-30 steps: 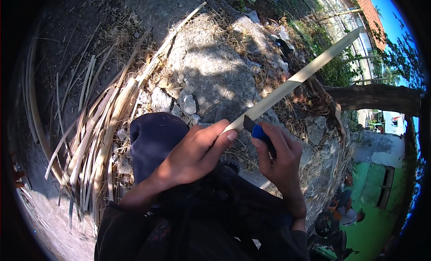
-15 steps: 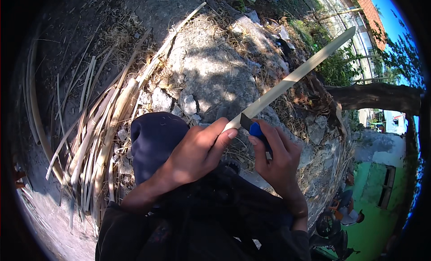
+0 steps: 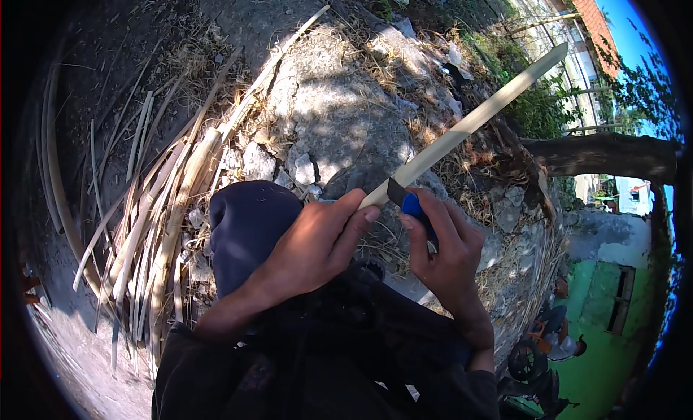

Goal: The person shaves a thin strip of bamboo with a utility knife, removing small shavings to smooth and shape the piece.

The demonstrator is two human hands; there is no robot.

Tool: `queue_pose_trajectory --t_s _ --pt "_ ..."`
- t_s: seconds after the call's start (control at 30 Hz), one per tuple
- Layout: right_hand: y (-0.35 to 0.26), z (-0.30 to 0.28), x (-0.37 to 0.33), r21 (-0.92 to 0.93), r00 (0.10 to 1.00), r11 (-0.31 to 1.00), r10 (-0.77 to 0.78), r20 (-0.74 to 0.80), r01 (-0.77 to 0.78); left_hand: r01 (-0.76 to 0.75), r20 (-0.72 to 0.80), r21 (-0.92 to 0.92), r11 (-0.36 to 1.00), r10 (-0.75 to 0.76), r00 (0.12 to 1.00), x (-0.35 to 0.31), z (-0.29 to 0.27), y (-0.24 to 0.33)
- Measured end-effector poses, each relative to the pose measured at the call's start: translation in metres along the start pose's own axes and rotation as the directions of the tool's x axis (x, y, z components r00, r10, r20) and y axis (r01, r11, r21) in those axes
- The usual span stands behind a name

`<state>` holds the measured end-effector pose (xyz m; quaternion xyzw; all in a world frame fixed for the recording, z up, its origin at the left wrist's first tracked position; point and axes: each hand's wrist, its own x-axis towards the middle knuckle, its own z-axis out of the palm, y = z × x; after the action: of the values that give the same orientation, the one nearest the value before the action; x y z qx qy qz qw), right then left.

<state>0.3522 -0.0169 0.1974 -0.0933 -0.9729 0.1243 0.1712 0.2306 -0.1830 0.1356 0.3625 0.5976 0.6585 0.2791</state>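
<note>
A long, flat, pale plant strip (image 3: 476, 120) slants from my hands up to the right. Its lower end is gripped between the thumb and fingers of my left hand (image 3: 314, 236). My right hand (image 3: 447, 250) is closed around the blue handle of a small knife (image 3: 411, 203). The knife's short dark blade lies across the strip, touching it just beyond my left fingertips. Most of the handle is hidden in my right palm, and the strip's end is covered by my left hand.
A heap of long dry stalks and strips (image 3: 155, 218) lies on the ground to the left. Ahead is a rough pale rock (image 3: 336, 106) with dry grass around it. A tree trunk (image 3: 606, 156), a green wall (image 3: 595, 297) and a seated person (image 3: 563, 340) are to the right.
The strip and the blade have shifted only slightly against each other near my left fingers. Both hands keep their grips in almost the same place.
</note>
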Motion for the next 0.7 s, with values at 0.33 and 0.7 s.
queue_pose_trajectory --t_s 0.33,0.7 --pt "0.001 -0.002 0.002 -0.019 0.999 0.999 -0.047 0.0 0.047 -0.135 -0.118 0.149 0.979 0.154 0.981 -0.003 0.008 -0.012" --pt "-0.002 -0.001 0.002 -0.042 0.999 0.998 -0.037 0.012 0.037 0.059 0.006 0.049 0.997 -0.06 0.998 0.0 0.001 -0.002"
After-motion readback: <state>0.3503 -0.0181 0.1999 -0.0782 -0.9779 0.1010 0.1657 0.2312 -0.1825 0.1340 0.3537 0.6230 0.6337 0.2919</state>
